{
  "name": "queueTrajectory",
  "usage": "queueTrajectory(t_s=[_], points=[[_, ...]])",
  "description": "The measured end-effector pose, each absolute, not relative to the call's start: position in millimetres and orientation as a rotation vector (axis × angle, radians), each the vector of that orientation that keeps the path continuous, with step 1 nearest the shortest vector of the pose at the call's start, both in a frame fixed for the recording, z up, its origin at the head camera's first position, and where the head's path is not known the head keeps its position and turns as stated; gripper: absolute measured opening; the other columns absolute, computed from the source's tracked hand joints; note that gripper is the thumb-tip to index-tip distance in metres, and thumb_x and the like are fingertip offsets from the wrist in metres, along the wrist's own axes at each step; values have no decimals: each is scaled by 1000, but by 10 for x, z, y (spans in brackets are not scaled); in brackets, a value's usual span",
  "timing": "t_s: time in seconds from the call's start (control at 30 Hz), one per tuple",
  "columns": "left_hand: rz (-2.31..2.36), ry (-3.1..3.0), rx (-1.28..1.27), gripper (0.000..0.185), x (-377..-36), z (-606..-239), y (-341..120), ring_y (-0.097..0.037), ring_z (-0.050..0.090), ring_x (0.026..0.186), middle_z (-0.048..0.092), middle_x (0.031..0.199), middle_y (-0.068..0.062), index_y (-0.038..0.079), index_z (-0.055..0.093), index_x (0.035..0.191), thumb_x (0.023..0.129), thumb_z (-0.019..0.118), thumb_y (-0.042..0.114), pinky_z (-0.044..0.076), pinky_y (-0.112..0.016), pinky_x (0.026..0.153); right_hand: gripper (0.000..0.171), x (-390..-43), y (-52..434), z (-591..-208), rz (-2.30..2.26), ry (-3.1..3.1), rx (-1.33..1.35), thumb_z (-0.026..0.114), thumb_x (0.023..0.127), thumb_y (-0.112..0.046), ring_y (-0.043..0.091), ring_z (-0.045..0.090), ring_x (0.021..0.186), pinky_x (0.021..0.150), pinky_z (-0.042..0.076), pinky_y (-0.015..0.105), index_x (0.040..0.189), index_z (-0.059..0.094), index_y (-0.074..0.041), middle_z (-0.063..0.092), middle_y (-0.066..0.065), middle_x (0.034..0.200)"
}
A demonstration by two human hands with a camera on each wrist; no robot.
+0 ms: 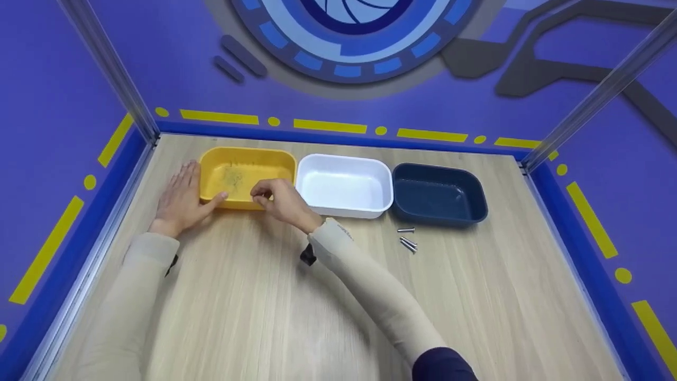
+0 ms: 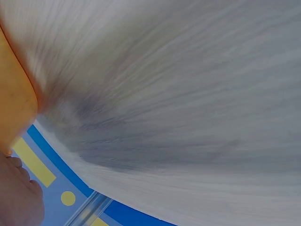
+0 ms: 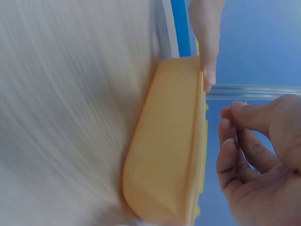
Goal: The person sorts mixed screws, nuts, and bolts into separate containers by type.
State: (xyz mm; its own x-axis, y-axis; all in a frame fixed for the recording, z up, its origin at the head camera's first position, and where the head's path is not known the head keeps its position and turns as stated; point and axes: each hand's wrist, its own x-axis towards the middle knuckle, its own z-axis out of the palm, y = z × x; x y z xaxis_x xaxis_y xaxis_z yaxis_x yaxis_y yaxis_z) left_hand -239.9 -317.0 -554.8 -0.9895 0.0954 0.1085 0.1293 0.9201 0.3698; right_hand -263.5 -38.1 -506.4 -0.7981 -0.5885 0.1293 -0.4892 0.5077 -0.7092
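Observation:
A yellow tray (image 1: 246, 152) stands at the back left of the wooden table (image 1: 275, 307), with a few thin small pieces lying inside it. My left hand (image 1: 180, 198) lies flat on the table beside the tray's left wall, and its thumb (image 3: 207, 37) touches the front left corner. My right hand (image 1: 275, 198) hovers over the tray's front rim with fingers curled and fingertips drawn together. Nothing shows between them. In the right wrist view the yellow tray (image 3: 164, 141) is seen from outside, with my right hand (image 3: 254, 155) curled just beside its rim.
A white tray (image 1: 344, 157) and a dark blue tray (image 1: 439, 169) stand in a row to the right of the yellow one. A few metal screws (image 1: 407, 242) lie on the table before the blue tray. Purple walls with metal posts enclose the table.

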Motion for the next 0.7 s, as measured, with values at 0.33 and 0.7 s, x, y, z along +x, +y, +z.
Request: queueTrajectory(t_s=[0.33, 0.7], points=[[-580, -2980, -181, 112, -2374, -5574, -3214, -52, 14, 162, 11, 174, -34, -8, 6, 168, 102, 47, 73, 12, -65, 133, 16, -2876, -396, -4830, -1056, 2681, -969, 68, 105, -10, 10, 69, 92, 81, 59, 17, 113, 81, -9, 79, 2, 108], [-575, -3033, -163, 115, -2438, -5544, -3178, -50, 10, 164, 8, 175, -33, -8, 4, 168, 101, 47, 75, 7, -61, 135, 15, -3228, -369, -4694, -977, 2771, -945, 67, 105, -8, 13, 69, 94, 84, 60, 23, 109, 81, -8, 80, 4, 107]])
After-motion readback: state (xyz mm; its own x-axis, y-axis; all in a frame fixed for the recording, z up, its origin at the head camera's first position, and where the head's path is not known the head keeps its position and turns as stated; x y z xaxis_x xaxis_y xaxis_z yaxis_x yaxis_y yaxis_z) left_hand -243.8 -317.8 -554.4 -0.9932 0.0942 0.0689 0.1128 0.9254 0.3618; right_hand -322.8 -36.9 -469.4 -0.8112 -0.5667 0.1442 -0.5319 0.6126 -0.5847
